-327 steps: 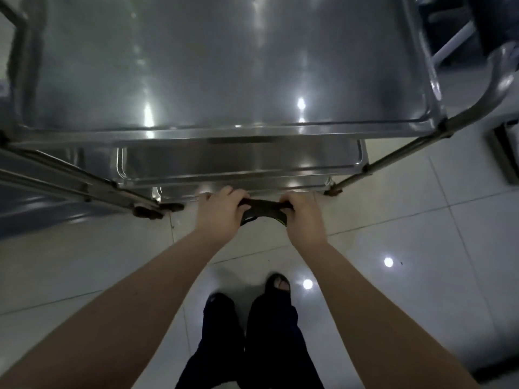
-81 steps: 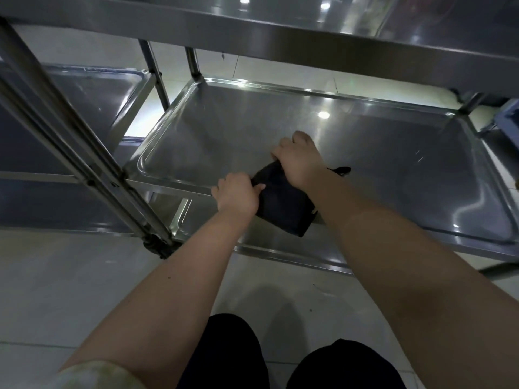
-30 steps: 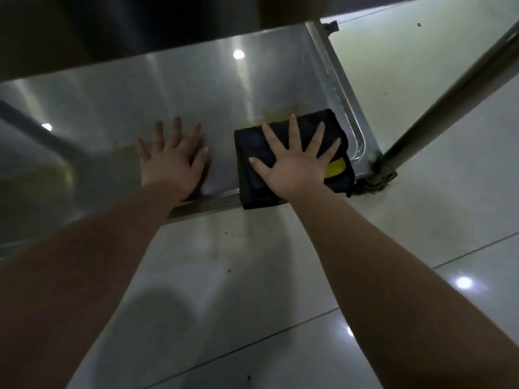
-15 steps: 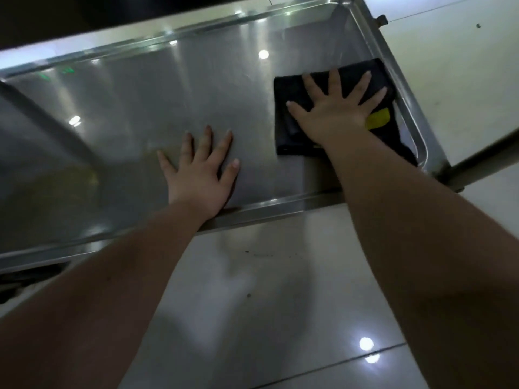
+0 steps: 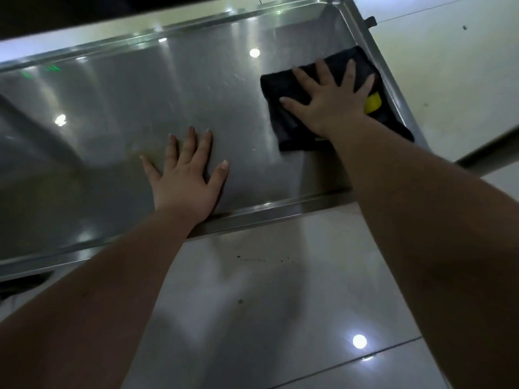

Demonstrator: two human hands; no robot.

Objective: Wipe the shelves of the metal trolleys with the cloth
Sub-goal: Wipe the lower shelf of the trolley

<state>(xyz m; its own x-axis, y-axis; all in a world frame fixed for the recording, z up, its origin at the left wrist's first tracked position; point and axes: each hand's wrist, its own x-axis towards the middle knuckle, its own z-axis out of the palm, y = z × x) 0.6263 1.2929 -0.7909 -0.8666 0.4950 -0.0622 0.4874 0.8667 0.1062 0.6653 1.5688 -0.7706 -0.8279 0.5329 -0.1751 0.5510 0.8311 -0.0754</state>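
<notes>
Cloth [image 5: 285,130], dark and folded, is shown lying flat at the right end of a steel trolley shelf [image 5: 112,122], its outer side close against the right rim and its long axis running from the near edge toward the far edge. It is covered by the right hand [image 5: 331,105], pressed palm-down on it with fingers straight and spread; nothing is gripped. A yellow label [image 5: 373,103] is seen beside the little finger. The left hand [image 5: 184,175] is laid flat on bare metal by the near edge, about mid-length, fingers straight, holding nothing, well left of the cloth. Most of the shelf stretches leftward from the cloth, so a sweep toward the left hand, led by the right hand, is judged likely
</notes>
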